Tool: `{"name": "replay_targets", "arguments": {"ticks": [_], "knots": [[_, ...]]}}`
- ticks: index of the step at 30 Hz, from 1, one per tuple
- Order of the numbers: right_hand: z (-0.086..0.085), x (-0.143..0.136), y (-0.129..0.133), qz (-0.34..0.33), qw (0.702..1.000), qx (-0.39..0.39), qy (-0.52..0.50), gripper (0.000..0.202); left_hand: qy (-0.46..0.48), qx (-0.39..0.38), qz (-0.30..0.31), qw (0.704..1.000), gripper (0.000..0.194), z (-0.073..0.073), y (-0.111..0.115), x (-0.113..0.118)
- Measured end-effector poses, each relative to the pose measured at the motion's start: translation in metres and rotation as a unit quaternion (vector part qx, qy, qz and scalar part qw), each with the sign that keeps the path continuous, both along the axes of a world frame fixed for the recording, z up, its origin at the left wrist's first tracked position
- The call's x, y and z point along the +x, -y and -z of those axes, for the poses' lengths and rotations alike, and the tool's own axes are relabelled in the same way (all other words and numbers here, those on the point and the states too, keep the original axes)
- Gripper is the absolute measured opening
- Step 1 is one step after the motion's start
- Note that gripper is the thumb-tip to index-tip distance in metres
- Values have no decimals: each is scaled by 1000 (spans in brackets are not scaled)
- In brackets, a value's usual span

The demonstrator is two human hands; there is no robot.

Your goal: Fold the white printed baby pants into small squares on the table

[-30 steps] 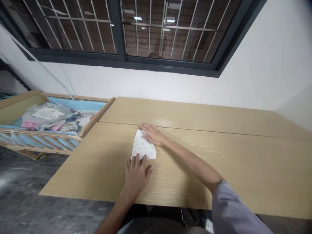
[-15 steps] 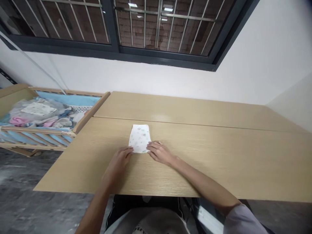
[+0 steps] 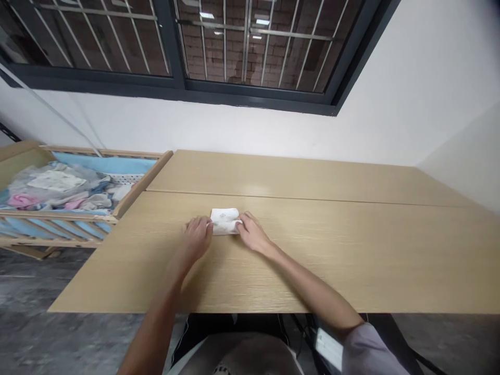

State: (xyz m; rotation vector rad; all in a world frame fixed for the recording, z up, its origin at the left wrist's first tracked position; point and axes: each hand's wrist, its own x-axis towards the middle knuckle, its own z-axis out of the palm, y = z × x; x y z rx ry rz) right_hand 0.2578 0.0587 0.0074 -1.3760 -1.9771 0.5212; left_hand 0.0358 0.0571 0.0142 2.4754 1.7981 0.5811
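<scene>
A small white printed cloth (image 3: 225,223) lies on the wooden table (image 3: 312,250), its near part folded up over the rest. My left hand (image 3: 198,234) grips its left edge, fingers curled round the fold. At the right edge, my right hand (image 3: 252,232) pinches the folded layer between thumb and fingers. Which garment or piece the cloth is, I cannot make out.
Left of the table stands a wooden crib (image 3: 136,192) with blue lining, holding a heap of clothes and clear plastic bags (image 3: 58,179). Behind the table are a white wall (image 3: 253,127) and a barred window (image 3: 250,52). A seam runs across the tabletop.
The cloth lay flat and longer; its near edge is now folded away from me, making it about half as long. Both hands moved forward with it and closed on its sides.
</scene>
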Motion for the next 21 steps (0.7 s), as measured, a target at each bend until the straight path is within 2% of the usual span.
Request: {"name": "replay_targets", "arguments": {"ticks": [4, 8, 12, 15, 18, 21], "knots": [[11, -8, -43, 78, 997, -7, 10, 29, -23, 6, -32, 999, 30, 0, -46, 14], [34, -11, -69, 127, 991, -4, 31, 28, -37, 4, -51, 998, 32, 16, -73, 20], [56, -11, -77, 142, 990, -6, 20, 30, -41, 4, -62, 997, 34, 34, -78, 21], [66, -11, -80, 146, 989, 2, 4, 34, -35, 11, -61, 998, 35, 39, -77, 20], [66, -10, -82, 151, 988, 6, -13, 40, -20, 21, -61, 998, 37, 34, -75, 20], [53, -9, -77, 168, 985, 21, -21, 46, 5, 47, -63, 997, 42, 22, -68, 23]]}}
